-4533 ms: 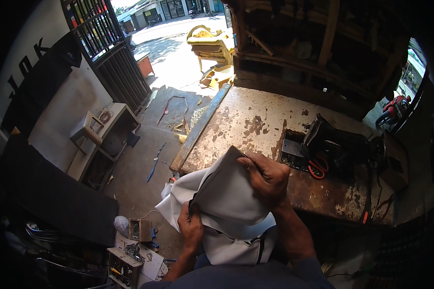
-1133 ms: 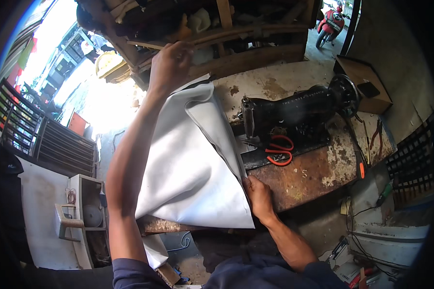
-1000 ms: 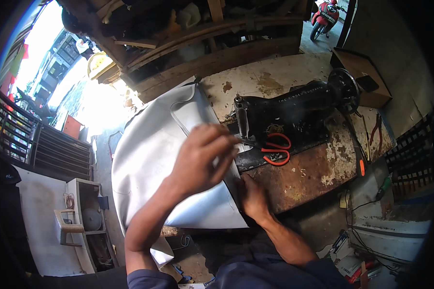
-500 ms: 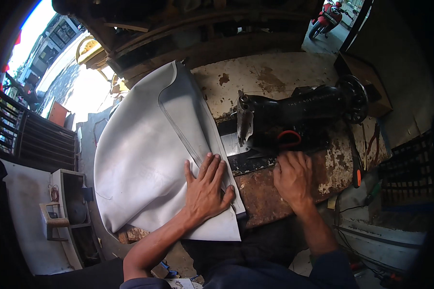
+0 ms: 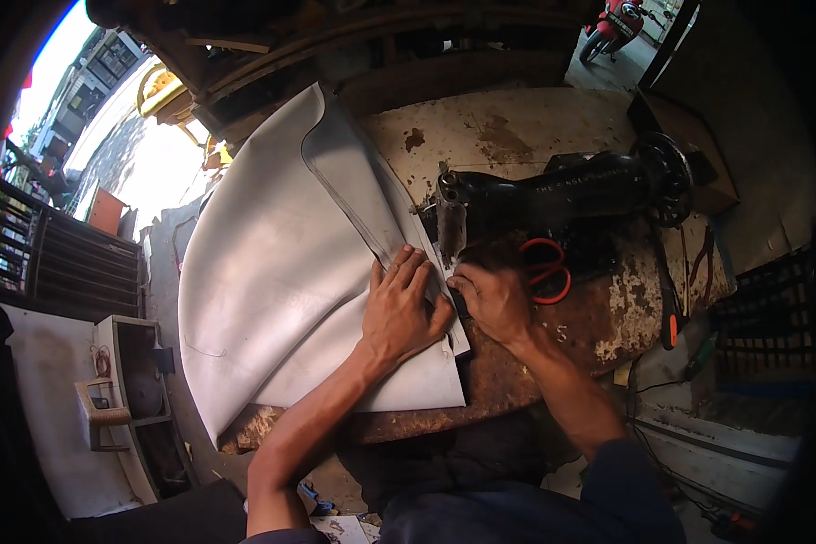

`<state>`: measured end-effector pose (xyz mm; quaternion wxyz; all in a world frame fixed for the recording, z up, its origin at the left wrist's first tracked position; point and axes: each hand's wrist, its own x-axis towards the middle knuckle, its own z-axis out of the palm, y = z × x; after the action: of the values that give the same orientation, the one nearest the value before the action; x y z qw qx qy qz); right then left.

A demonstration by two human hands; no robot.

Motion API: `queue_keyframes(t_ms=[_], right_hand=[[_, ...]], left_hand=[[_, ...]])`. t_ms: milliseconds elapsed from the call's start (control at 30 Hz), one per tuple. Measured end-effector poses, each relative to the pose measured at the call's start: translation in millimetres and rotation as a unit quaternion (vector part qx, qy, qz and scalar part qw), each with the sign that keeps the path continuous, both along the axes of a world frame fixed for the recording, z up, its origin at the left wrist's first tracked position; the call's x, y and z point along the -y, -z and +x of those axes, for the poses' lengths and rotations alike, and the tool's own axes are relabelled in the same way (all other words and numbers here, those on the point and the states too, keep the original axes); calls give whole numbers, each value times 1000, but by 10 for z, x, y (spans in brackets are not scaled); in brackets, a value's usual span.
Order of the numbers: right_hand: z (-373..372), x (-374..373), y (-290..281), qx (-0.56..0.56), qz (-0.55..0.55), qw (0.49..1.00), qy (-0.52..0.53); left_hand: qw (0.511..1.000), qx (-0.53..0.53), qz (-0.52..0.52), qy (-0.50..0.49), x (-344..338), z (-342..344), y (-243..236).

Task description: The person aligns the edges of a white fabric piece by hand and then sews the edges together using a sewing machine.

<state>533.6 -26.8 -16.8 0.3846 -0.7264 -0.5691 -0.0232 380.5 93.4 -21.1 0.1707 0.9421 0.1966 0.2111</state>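
Observation:
A large sheet of light grey vinyl-like material (image 5: 254, 281) lies folded over the left of the worktable, a dark seam curving along its folded layer. My left hand (image 5: 401, 306) rests flat on it near the right edge, fingers spread. Just right of it, my right hand (image 5: 494, 295) is closed in a pinch at the sheet's edge, beside the needle end of a black sewing machine (image 5: 535, 199). What its fingertips hold is too small to make out. Red-handled scissors (image 5: 551, 281) lie right behind that hand, their blades hidden.
The worn, paint-flaked worktable (image 5: 553, 340) carries the machine, with its handwheel (image 5: 666, 179) at the right. An orange-tipped tool (image 5: 669, 328) lies at the table's right edge. A pale cabinet (image 5: 131, 381) stands to the left, and a red motorcycle (image 5: 616, 27) is beyond the doorway.
My right hand has moved left from the scissors to the sheet's edge, showing more of the red handles. My left hand and the sheet have shifted slightly right and away from me.

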Motion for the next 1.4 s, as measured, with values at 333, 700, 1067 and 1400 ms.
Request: queue_keyframes(t_ms=[333,700,1067,1400], right_hand=[[-98,208,-109,4,-9,1000,-10],[-38,198,-54,-50,-26,997,-48],[365,712,-231,96,-212,972,39],[1512,732,-1860,94,103,903,406]], left_hand=[[998,38,-56,1,358,-15,-18],[990,68,-119,13,277,98,-37],[995,50,-79,25,296,107,-96],[995,57,-77,14,254,112,-62]])
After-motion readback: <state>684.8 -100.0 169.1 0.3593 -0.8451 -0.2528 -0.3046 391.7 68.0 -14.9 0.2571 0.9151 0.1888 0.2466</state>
